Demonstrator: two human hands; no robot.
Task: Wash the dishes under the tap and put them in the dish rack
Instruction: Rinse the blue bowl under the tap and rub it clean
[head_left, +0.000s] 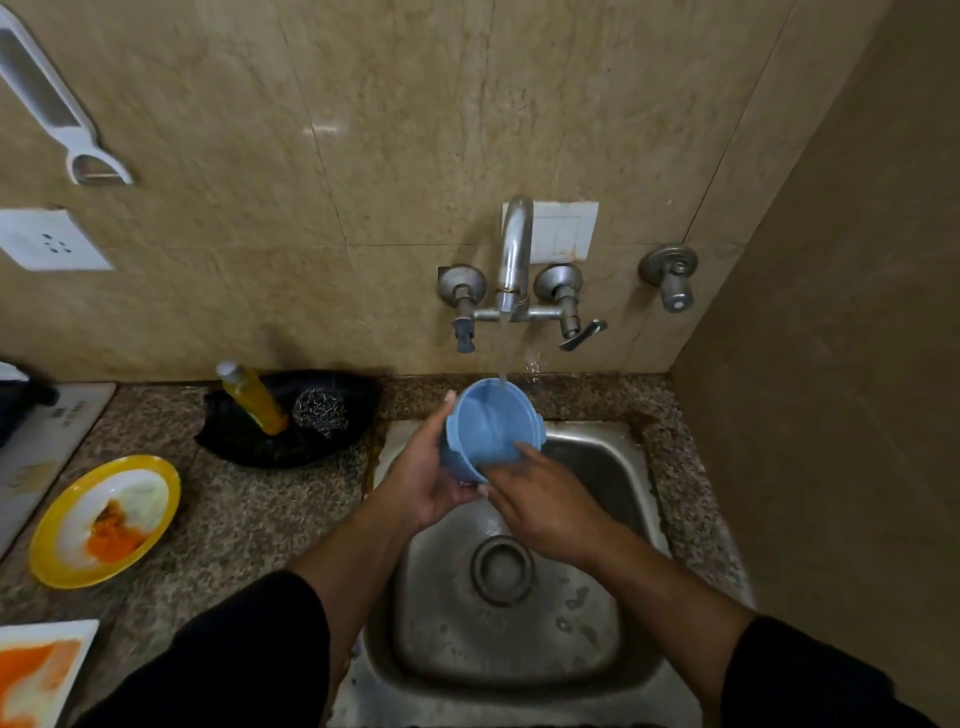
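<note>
Two black sleeves (249, 649) frame the near edge as a person's bare forearms reach over a steel sink (597, 670), its round drain (501, 569) between the wrists. The left hand (431, 478) cups a blue bowl (488, 421) from the left and below, fingers curled round its outer wall. The bowl is tilted toward the camera above the far end of the sink. The right hand (540, 499), slightly blurred, lays fairly straight fingers over the bowl's near rim and into its inside, gripping nothing. A stream of water (503, 358) falls from the wall-mounted tap (514, 249) onto the bowl's far rim.

On the granite counter (249, 519) to the left, a yellow-rimmed plate (140, 493) carries orange residue. A white square plate (41, 670), also stained orange, sits at the near left corner. Farther back, a black dish (249, 447) holds a bottle of yellow liquid (254, 397) and a steel scrubber (319, 410). A white peeler (62, 114) hangs on the tiled wall above a socket (49, 241).
</note>
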